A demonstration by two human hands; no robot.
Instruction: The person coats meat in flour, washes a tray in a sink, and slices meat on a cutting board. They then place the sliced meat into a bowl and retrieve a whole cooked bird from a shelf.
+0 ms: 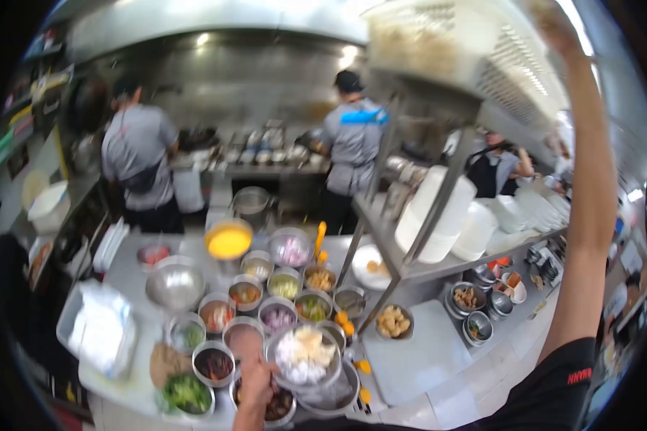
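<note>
Centrally, the left hand [257, 386] is closed on the rim of a round, shiny metal bowl [331, 374] of white and pale-yellow pieces, probably keeping fingers off the food. Small round metal containers [285, 295] crowd the grey counter [126, 269] beyond, presumably for easy reach. The right hand [557, 30], raised beside a white perforated plastic basket [446, 47], blurs; its grip cannot be told.
</note>
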